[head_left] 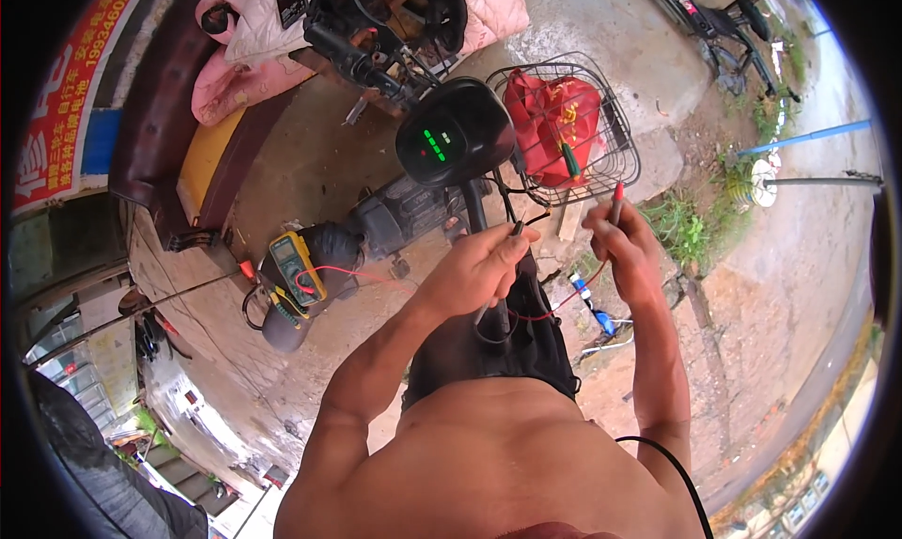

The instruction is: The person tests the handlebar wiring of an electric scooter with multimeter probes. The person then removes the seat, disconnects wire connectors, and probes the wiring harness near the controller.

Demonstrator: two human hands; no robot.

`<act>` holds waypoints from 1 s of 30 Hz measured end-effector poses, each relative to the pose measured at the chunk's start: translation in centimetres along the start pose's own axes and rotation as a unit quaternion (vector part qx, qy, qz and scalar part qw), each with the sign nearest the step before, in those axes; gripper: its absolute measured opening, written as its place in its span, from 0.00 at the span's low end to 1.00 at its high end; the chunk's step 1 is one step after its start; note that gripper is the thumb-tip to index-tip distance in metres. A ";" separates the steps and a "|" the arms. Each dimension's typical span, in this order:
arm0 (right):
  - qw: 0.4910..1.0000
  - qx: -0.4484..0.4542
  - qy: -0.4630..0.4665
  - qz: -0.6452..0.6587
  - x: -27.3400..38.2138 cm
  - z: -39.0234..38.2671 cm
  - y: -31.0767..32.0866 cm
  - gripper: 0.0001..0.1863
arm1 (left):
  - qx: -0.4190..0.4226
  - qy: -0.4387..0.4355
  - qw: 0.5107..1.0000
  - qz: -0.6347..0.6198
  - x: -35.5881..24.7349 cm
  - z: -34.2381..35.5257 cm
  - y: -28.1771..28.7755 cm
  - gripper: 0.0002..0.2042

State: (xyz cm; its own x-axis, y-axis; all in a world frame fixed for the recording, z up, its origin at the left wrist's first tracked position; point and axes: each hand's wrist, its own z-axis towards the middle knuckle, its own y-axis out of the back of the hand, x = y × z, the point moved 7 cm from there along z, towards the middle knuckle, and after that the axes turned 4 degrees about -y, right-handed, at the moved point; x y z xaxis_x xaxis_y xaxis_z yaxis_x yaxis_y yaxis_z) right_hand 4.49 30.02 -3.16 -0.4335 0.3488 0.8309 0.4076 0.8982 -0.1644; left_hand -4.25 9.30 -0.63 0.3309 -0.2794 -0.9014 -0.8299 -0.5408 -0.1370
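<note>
red banner [70,97] far left | green-lit dash screen [435,144] centre | yellow multimeter [296,266] screen

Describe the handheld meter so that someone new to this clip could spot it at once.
Start at the bike's dark display with green bars, then look down and left. The meter lies on a dark seat, yellow-cased with a grey screen. A thin red lead runs from it toward the left hand.

Concrete ground [310,163], yellow multimeter [297,265] on dark seat [324,257], blue connector [604,321]
</note>
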 end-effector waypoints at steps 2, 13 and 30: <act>0.998 -0.039 -0.017 -0.040 -0.6 1.7 0.1 0.13 | 0.004 -0.001 1.000 -0.019 0.2 0.7 0.1 0.25; 0.998 0.019 -0.040 0.032 -1.3 4.2 -5.5 0.16 | -0.019 0.041 0.997 -0.068 1.5 1.6 1.9 0.22; 0.988 0.037 -0.077 0.125 -2.0 4.5 -7.1 0.11 | 0.044 0.143 0.945 -0.291 2.1 3.0 2.3 0.18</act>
State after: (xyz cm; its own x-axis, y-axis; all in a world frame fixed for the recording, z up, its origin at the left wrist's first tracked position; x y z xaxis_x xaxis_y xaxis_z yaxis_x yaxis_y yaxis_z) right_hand -1.14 24.18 -6.01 -0.4469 0.5938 0.6691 0.4606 0.7939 -0.3970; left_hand -6.81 9.86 -4.03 0.8403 -0.1644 -0.5166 -0.4996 -0.6047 -0.6202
